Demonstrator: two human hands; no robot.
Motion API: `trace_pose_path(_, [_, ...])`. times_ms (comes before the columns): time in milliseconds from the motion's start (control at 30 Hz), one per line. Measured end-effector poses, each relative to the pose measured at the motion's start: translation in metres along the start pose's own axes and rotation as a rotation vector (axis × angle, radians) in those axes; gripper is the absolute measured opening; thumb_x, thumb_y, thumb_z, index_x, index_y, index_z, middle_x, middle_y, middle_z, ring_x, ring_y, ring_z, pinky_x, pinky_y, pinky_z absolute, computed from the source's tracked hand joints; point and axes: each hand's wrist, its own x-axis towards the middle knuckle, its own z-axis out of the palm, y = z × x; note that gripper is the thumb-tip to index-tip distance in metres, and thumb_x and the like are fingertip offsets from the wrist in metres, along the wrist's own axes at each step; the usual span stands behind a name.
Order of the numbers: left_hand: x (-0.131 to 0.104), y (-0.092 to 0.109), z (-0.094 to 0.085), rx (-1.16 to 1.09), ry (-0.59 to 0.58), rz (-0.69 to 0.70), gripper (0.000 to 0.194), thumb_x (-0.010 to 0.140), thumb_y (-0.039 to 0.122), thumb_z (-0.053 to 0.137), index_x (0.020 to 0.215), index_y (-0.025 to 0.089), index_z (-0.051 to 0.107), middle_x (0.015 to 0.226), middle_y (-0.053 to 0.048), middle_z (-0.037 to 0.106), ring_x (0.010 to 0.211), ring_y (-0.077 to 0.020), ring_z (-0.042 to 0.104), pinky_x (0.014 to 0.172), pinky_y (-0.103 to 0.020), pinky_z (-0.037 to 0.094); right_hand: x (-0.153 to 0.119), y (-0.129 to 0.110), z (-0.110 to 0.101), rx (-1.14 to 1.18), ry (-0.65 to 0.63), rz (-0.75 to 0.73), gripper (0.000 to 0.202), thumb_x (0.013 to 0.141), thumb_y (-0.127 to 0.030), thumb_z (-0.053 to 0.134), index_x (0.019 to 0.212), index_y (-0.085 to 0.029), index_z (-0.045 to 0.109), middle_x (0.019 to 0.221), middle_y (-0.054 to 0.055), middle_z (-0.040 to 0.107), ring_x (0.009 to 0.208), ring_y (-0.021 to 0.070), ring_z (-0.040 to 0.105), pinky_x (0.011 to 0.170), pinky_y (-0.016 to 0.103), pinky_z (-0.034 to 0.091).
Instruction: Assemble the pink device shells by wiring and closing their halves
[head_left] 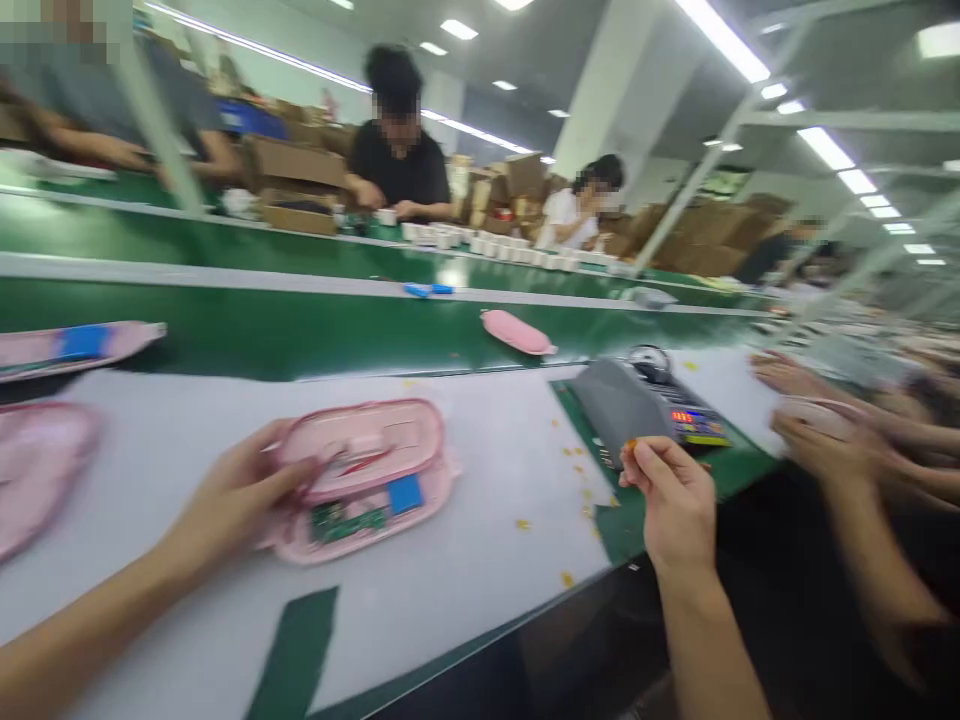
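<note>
Pink shell point(360, 420) between left hand point(244, 490) fingers may drop if their pinch loosens. Right hand point(681, 500) fingertips pinch an orange bit point(631, 446).

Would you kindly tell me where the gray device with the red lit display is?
In the head view, the gray device stands right of centre on the green surface, just beyond the right hand.

- We cannot tell what orange bit point(631, 445) our right hand point(679, 500) pinches; its grip mostly hides it.
- We see the lower-left pink shell point(37, 475) cut off.
- A co-worker's hand point(832, 457) looks blurred to us.
</note>
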Motion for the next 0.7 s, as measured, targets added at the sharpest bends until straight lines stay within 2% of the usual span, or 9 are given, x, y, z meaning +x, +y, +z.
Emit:
trace_pose_path(67, [-0.01, -0.005, -0.014, -0.138, -0.01, -0.043, 0.06, 0.066, 0.048, 0.08, 0.112, 0.018, 0.056, 0.087, -0.001, 0.072, 0.077, -0.0216, 0.068, 0.064, -0.029, 0.058, -0.014, -0.026, 0.049, -0.034, -0.343, -0.19, 0.024, 0.081, -0.038, 0.064, 0.068, -0.019, 0.061, 0.063, -0.001, 0.054, 0.056, 0.0112, 0.046, 0.054, 0.026, 0.039])
trace_pose_path(167, [-0.009, -0.011, -0.019, -0.273, -0.036, -0.026, 0.063, 0.061, 0.041, 0.081, 0.112, 0.015, 0.055, 0.092, -0.007, 0.072, 0.079, -0.0265, 0.07, 0.067, -0.035, 0.059, -0.028, -0.056, 0.127, -0.122, -0.808, -0.422, 0.023, 0.089, -0.033, 0.056, 0.071, -0.019, 0.062, 0.067, 0.0, 0.055, 0.062, 0.0121, 0.048, 0.059, 0.026, 0.039])
trace_pose_path(233, [-0.006, -0.014, -0.019, -0.288, -0.053, 0.013, 0.058, 0.064, 0.039, 0.078, 0.111, 0.014, 0.056, 0.091, -0.008, 0.072, 0.078, -0.0255, 0.07, 0.067, -0.034, 0.059, -0.032, -0.063, 0.173, -0.247, -1.038, -0.546, 0.022, 0.092, -0.029, 0.053, 0.075, -0.02, 0.063, 0.071, -0.001, 0.054, 0.065, 0.0117, 0.049, 0.063, 0.026, 0.038])
trace_pose_path(300, [-0.004, -0.019, -0.019, -0.301, -0.069, 0.052, 0.05, 0.067, 0.036, 0.075, 0.108, 0.014, 0.057, 0.088, -0.007, 0.071, 0.076, -0.0238, 0.07, 0.066, -0.033, 0.058, -0.034, -0.06, 0.205, -0.417, -1.183, -0.655, 0.021, 0.093, -0.026, 0.05, 0.078, -0.021, 0.063, 0.073, -0.001, 0.051, 0.066, 0.0111, 0.048, 0.064, 0.025, 0.036])
trace_pose_path(367, [-0.004, -0.024, -0.021, -0.299, -0.061, 0.079, 0.043, 0.07, 0.034, 0.071, 0.105, 0.014, 0.058, 0.084, -0.006, 0.071, 0.073, -0.0219, 0.069, 0.064, -0.031, 0.056, -0.036, -0.054, 0.224, -0.567, -1.247, -0.744, 0.021, 0.094, -0.025, 0.048, 0.079, -0.02, 0.062, 0.075, -0.001, 0.048, 0.065, 0.0107, 0.046, 0.063, 0.024, 0.034])
trace_pose_path(467, [-0.003, -0.031, -0.023, -0.292, -0.029, 0.134, 0.035, 0.071, 0.031, 0.066, 0.101, 0.014, 0.059, 0.082, -0.005, 0.069, 0.071, -0.0193, 0.067, 0.062, -0.028, 0.053, -0.042, -0.05, 0.234, -0.688, -1.272, -0.835, 0.021, 0.095, -0.026, 0.046, 0.079, -0.02, 0.06, 0.076, -0.001, 0.046, 0.063, 0.0106, 0.043, 0.059, 0.024, 0.03])
trace_pose_path(567, [-0.001, -0.034, -0.024, -0.304, -0.02, 0.182, 0.031, 0.071, 0.03, 0.065, 0.098, 0.014, 0.059, 0.079, -0.004, 0.067, 0.068, -0.0177, 0.064, 0.059, -0.026, 0.051, -0.049, -0.05, 0.236, -0.75, -1.232, -0.884, 0.021, 0.094, -0.025, 0.047, 0.078, -0.021, 0.06, 0.076, -0.001, 0.045, 0.065, 0.0111, 0.043, 0.058, 0.025, 0.028])
trace_pose_path(700, [-0.001, -0.037, -0.023, -0.33, -0.026, 0.181, 0.029, 0.072, 0.027, 0.062, 0.098, 0.015, 0.056, 0.076, -0.002, 0.065, 0.067, -0.0171, 0.063, 0.057, -0.025, 0.049, -0.056, -0.044, 0.237, -0.776, -1.131, -0.948, 0.019, 0.092, -0.025, 0.05, 0.078, -0.02, 0.061, 0.077, 0.0, 0.048, 0.067, 0.012, 0.044, 0.058, 0.026, 0.028])
